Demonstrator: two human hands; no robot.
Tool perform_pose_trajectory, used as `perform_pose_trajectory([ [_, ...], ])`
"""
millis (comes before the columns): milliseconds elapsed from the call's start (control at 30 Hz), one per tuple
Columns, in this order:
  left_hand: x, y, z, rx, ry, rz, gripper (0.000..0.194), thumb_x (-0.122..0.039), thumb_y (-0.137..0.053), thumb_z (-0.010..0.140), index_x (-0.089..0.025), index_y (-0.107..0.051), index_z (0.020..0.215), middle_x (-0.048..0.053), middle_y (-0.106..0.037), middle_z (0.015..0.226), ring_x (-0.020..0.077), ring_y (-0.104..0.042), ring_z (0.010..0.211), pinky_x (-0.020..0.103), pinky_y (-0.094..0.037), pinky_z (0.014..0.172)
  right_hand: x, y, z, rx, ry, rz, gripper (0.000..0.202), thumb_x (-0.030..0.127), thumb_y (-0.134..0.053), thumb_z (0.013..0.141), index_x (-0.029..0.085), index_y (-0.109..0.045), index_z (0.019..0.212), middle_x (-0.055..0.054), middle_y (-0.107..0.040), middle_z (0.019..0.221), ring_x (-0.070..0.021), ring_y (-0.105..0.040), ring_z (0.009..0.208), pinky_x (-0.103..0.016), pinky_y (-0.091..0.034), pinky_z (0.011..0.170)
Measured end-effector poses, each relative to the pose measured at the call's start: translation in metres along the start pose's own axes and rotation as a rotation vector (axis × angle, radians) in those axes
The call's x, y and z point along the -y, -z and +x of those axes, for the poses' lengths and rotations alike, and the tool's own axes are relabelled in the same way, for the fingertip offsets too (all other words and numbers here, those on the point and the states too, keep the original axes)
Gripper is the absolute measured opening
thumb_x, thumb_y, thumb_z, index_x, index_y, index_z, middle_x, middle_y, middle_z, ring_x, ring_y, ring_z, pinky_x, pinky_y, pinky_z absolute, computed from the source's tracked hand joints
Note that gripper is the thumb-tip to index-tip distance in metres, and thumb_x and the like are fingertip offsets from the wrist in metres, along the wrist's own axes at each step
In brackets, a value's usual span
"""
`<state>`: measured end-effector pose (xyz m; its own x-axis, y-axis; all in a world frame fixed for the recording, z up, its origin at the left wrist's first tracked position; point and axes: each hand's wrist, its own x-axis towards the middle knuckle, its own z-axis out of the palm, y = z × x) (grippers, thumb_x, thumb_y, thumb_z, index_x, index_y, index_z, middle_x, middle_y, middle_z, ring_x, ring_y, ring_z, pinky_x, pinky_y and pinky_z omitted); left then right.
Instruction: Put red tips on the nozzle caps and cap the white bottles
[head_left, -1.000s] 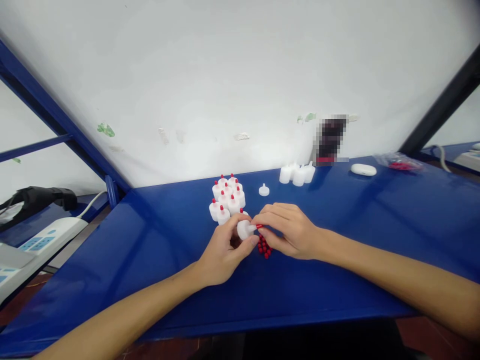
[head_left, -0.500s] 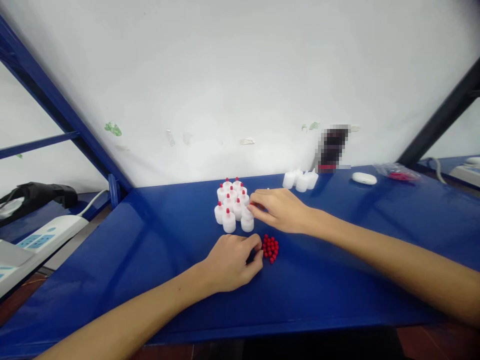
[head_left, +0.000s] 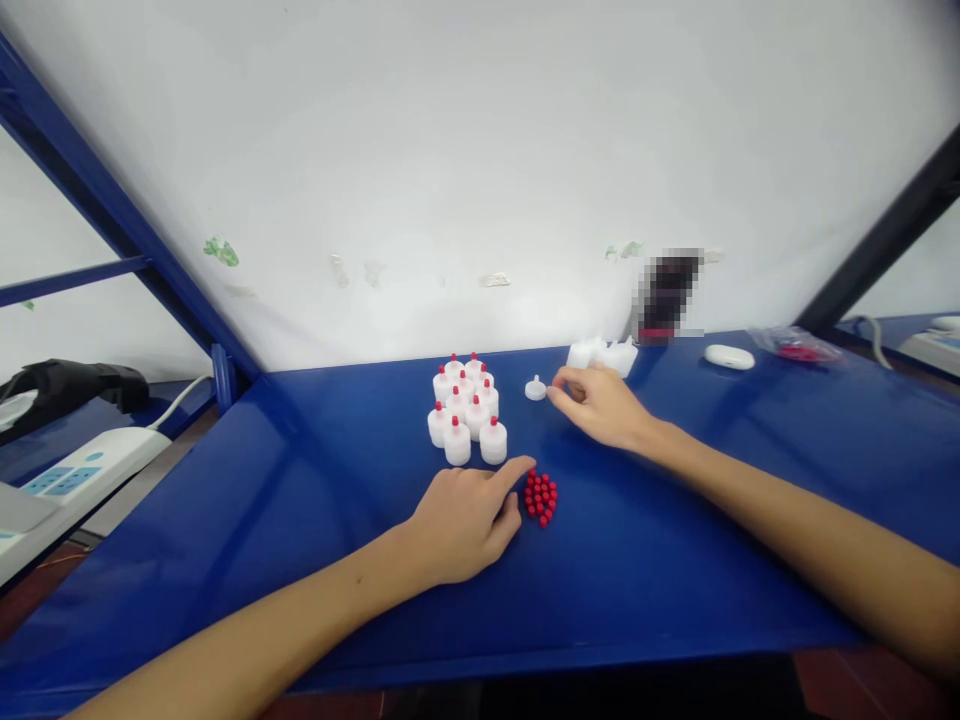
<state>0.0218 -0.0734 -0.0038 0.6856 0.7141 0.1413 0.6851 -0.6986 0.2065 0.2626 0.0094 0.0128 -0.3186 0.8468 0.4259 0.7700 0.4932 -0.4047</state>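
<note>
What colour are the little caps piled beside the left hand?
The small caps are red, seen best in the head view.

From here I can make out no readable words, labels, brands, numbers or signs on anything; the dark patch by the wall (head_left: 666, 295) is blurred into blocks.

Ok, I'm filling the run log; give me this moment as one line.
left hand: open, beside red caps | right hand: near loose nozzle lid | red-tipped bottles: upright, grouped | white case: far right
</note>
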Motion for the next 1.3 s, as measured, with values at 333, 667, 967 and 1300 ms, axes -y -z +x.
perform_pose_trajectory([
  [333,0.000,0.003,0.003,0.105,-0.014,0.003,0.042,-0.023,-0.037,0.097,-0.023,-0.043,0.139,0.005,-0.073,0.091,0.0244,-0.070,0.073,0.033,-0.048,0.062,-0.017,-0.004,-0.020,0.140,0.238,-0.184,0.042,0.033,-0.049,0.097,0.023,-0.056,0.137,-0.017,-0.048,0.145,-0.0321,-0.051,0.129,-0.053,-0.045,0.100],
  [667,0.000,0.001,0.004,0.091,0.049,-0.021,0.026,-0.027,-0.032,0.101,-0.024,-0.050,0.120,0.002,-0.072,0.086,0.0225,-0.069,0.072,0.030,-0.043,0.060,-0.032,-0.013,-0.021,0.191,0.173,-0.078,0.047,0.035,-0.049,0.096,0.022,-0.051,0.142,-0.013,-0.052,0.146,-0.0320,-0.048,0.134,-0.054,-0.039,0.108],
  [967,0.006,0.003,0.006,-0.027,0.113,-0.319,0.017,-0.033,-0.037,0.103,-0.021,-0.050,0.106,-0.005,-0.055,0.064,0.0136,-0.050,0.055,0.026,-0.030,0.056,-0.011,-0.014,-0.020,-0.153,0.302,0.065,0.028,0.010,-0.058,0.081,0.019,-0.061,0.107,-0.008,-0.069,0.103,-0.0233,-0.066,0.093,-0.040,-0.051,0.084],
  [1300,-0.002,0.008,0.006,-0.086,0.233,-1.246,0.034,-0.051,-0.038,0.102,-0.021,-0.041,0.085,-0.008,-0.043,0.052,0.0074,-0.032,0.043,0.018,-0.024,0.039,0.055,0.000,-0.042,-0.291,0.694,0.247,0.023,0.002,-0.056,0.078,0.018,-0.058,0.093,-0.004,-0.066,0.083,-0.0153,-0.060,0.072,-0.028,-0.049,0.064],
])
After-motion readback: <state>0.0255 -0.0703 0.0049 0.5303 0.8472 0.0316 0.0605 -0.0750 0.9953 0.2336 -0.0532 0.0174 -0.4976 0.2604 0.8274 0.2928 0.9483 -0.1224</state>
